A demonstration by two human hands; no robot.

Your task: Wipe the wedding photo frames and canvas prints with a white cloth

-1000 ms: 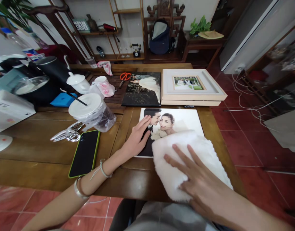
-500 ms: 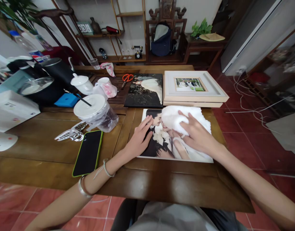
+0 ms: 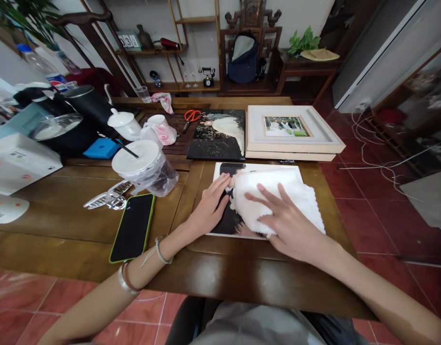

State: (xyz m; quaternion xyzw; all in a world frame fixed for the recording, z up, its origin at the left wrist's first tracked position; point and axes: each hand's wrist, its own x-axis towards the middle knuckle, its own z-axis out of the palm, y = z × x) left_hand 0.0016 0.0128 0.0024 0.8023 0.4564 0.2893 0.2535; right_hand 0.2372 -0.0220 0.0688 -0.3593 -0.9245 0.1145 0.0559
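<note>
So the white cloth (image 3: 303,199) is now down over the lower right of the photo print (image 3: 229,220).

Half a second ago it's bunched up near the print's top edge; now it lies flatter, covers most of the right side and runs past the right edge, while a strip along the top shows again. Looks like a rubbing stroke to me, coming back toward the body. Right hand (image 3: 290,227) has its fingers spread on top of the cloth, not pinching it. Left hand (image 3: 209,206) hasn't really moved, fingers straight and flat on the print's left part. Print's on the counter (image 3: 220,268) around the middle of the frame, with a dark picture (image 3: 220,134) and a framed photo (image 3: 254,125) just above it.
</note>
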